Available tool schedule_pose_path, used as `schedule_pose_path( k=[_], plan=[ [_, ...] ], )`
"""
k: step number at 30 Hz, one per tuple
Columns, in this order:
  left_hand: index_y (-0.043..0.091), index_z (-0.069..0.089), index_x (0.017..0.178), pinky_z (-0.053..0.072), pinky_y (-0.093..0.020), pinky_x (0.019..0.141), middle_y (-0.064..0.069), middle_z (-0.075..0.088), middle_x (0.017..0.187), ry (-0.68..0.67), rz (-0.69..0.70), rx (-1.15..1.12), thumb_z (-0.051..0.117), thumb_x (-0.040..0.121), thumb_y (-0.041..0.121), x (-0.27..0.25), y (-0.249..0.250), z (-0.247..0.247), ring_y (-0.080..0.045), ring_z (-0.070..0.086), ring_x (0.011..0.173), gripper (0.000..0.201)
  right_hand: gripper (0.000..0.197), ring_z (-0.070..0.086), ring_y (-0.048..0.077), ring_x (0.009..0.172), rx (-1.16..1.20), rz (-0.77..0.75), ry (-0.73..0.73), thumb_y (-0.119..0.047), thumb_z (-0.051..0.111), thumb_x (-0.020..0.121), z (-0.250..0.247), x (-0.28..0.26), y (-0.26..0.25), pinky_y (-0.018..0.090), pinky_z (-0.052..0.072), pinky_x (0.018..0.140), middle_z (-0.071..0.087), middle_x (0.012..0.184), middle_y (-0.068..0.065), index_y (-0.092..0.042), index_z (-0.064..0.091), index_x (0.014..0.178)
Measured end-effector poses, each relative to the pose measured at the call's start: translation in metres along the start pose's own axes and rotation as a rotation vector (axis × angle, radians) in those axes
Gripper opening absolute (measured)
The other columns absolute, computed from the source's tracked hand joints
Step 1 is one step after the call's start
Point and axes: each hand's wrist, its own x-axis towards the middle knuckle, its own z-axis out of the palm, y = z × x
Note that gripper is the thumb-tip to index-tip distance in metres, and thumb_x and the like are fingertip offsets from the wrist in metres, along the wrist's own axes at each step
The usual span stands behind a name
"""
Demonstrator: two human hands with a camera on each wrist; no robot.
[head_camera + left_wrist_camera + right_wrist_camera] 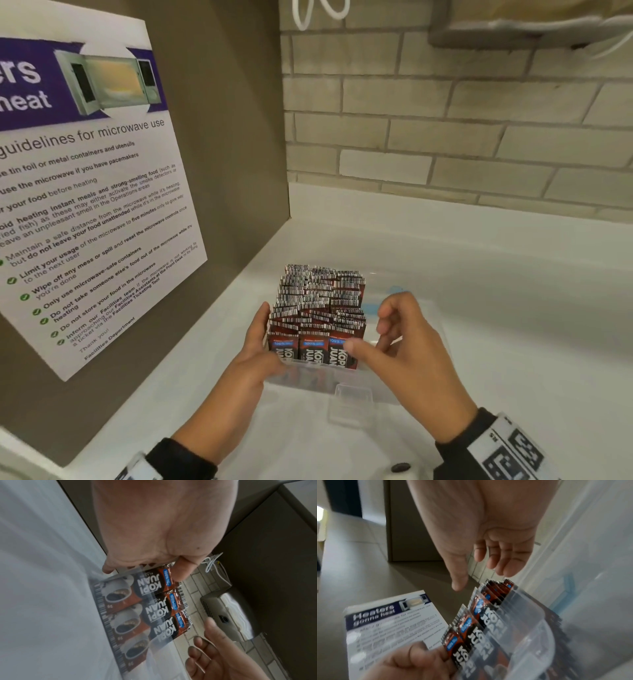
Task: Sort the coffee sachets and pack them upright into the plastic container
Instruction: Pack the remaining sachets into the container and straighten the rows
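Clear plastic is what I'm looking through on the container (pixel 404 387), which is sitting on the white counter (pixel 513 308) in the corner where the brown side panel (pixel 233 137) is meeting the tiled wall (pixel 445 120). Coffee sachets (pixel 318 308) are standing upright inside it, packed in three tight rows against its left side, their barcode edges pointing up and the front ones showing the words KOPI JUAN. The right part of the container is showing only its clear walls.

I'm seeing my left hand (pixel 255 346) grasping the near left corner of the container: the thumb is pressing the front left sachet (pixel 150 582) in the left wrist view, and the fingers are lying along the outer left wall.

My right hand (pixel 406 342) is hovering just over the near right end of the rows. The thumb is pointing toward the front right sachet (pixel 489 609), and I cannot tell whether it is touching it. The fingers (pixel 501 562) are loosely curled and holding nothing, so that hand is released.

On the side panel a microwave guidelines poster (pixel 85 192) is hanging. A white cable (pixel 318 13) is looping at the top of the tiled wall.
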Motion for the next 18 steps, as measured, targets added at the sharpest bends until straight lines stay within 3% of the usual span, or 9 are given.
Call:
schedule_pose_path(
  k=[2,4,7,10,12,15,18],
  plan=[
    [0.031,0.033,0.142,0.041,-0.017,0.080,0.019,0.061,0.124,0.010,0.012,-0.029,0.053,0.047,0.014,-0.002,0.001,-0.003,0.006,0.060,0.104,0.099,0.038,0.052,0.007,0.068,0.114,0.076,0.068,-0.039,0.076,0.070,-0.004,0.001,-0.001,0.019,0.046,0.060,0.054,0.086,-0.001,-0.025,0.046,0.089],
    [0.029,0.036,0.143,0.038,-0.018,0.087,0.016,0.045,0.143,0.036,0.035,-0.070,0.047,0.050,0.014,-0.001,0.000,-0.007,0.004,0.046,0.123,0.094,0.040,0.056,0.009,0.080,0.309,0.201,0.150,-0.049,0.072,0.070,-0.008,0.005,0.001,0.027,0.050,0.069,0.056,0.090,-0.003,-0.024,0.050,0.092],
    [0.028,0.039,0.141,0.032,-0.024,0.103,0.017,0.041,0.145,0.077,0.082,-0.141,0.042,0.061,0.019,0.002,0.002,-0.010,0.002,0.032,0.135,0.081,0.020,0.055,0.017,0.093,0.648,0.423,0.240,-0.036,0.057,0.087,-0.012,0.015,0.006,0.030,0.046,0.078,0.055,0.097,-0.003,-0.019,0.054,0.096],
    [0.029,0.041,0.138,0.017,-0.036,0.118,0.017,0.043,0.144,0.108,0.124,-0.183,0.048,0.081,0.031,0.010,0.006,-0.009,0.002,0.033,0.134,0.057,0.026,0.053,0.017,0.093,0.850,0.614,0.199,-0.041,0.051,0.091,-0.012,0.025,0.011,0.028,0.042,0.081,0.052,0.100,-0.001,-0.018,0.055,0.101],
    [0.027,0.039,0.141,0.016,-0.039,0.119,0.015,0.042,0.146,0.124,0.115,-0.162,0.035,0.094,0.044,0.017,0.008,-0.008,0.001,0.033,0.135,0.050,0.037,0.051,0.021,0.105,0.864,0.716,0.124,-0.047,0.048,0.091,-0.009,0.031,0.012,0.031,0.039,0.090,0.052,0.112,0.004,-0.015,0.055,0.110],
    [0.030,0.036,0.142,0.015,-0.036,0.119,0.016,0.039,0.147,0.111,0.088,-0.087,0.026,0.082,0.061,0.028,0.013,-0.006,0.002,0.032,0.135,0.069,0.059,0.030,0.029,0.137,0.793,0.799,0.022,-0.055,0.042,0.091,-0.001,0.038,0.009,0.039,0.020,0.113,0.035,0.146,0.010,-0.017,0.042,0.137],
    [0.031,0.033,0.144,0.022,-0.031,0.114,0.018,0.038,0.146,0.083,0.055,-0.059,0.020,0.078,0.067,0.036,0.015,-0.006,0.004,0.039,0.126,0.076,0.061,0.022,0.031,0.141,0.789,0.846,-0.030,-0.062,0.037,0.089,0.008,0.042,-0.003,0.042,0.016,0.112,0.026,0.153,0.010,-0.032,0.034,0.142]
  ],
)
